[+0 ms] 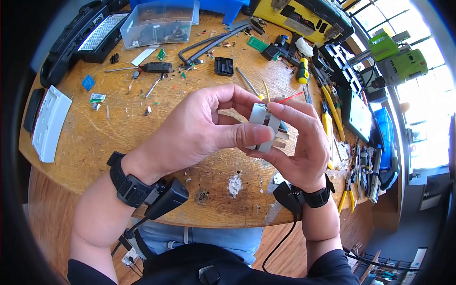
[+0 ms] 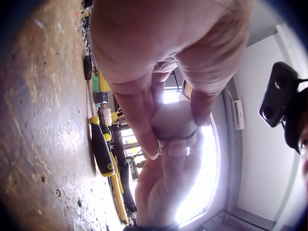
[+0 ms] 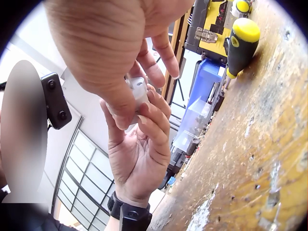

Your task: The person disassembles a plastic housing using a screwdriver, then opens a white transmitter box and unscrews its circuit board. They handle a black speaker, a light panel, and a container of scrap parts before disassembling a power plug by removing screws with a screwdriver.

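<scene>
Both hands hold a small white plug [image 1: 259, 114] with flat metal prongs [image 1: 281, 136], raised over the workbench. The left hand [image 1: 204, 121] pinches it, thumb across its near face and fingers round the far side. The right hand [image 1: 306, 142] grips the other side, index finger at the top edge and thumb low down. In the left wrist view, the smooth, rounded body of the plug [image 2: 173, 120] sits between the fingers of both hands. A recessed end of the plug [image 3: 139, 86] shows in the right wrist view. Fingers hide part of it.
On the scarred wooden bench [image 1: 142, 128] lie a screwdriver [image 1: 156, 67], a hacksaw [image 1: 213, 42] and a black plastic piece [image 1: 223, 66]. A clear bin [image 1: 159, 28] stands at the back. Several yellow-handled tools [image 1: 332, 107] line the right side; a white curved panel [image 1: 51, 123] lies left.
</scene>
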Tool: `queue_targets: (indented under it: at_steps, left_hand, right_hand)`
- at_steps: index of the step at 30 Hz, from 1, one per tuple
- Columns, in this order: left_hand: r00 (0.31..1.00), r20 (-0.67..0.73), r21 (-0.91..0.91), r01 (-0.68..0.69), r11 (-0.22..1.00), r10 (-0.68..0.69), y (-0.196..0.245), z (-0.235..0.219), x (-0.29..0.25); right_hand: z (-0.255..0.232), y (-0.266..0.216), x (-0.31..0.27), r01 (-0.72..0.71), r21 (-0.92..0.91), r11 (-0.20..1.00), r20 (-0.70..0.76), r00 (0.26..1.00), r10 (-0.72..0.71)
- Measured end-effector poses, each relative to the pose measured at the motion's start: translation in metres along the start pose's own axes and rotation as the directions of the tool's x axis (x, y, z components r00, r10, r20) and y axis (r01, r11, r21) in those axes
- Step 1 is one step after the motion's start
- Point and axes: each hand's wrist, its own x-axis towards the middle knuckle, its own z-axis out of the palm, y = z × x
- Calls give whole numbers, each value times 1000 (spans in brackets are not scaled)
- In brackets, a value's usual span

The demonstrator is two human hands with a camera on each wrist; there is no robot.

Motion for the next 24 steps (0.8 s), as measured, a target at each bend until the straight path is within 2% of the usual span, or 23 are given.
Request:
queue_targets:
  at_steps: [6,8,12,17,24]
  left_hand:
    - [1000,7,16,3,1000,-3,1,0,0]
    - [1000,-13,83,-23,996,24,-1,-1,1]
    - [999,1,76,-53,996,53,-1,-1,1]
    - [998,35,59,40,997,-42,2,-3,-1]
    - [995,86,-21,50,999,-48,-2,-5,0]
  right_hand:
    - [3,3,-3,-18,4,1000,-7,1000,18]
    - [4,3,-2,-35,11,999,-12,999,35]
    - [2,3,-2,-12,3,1000,2,1000,12]
    - [2,4,-2,-20,22,1000,24,1000,19]
    - [0,1,-2,-2,-33,999,60,998,4]
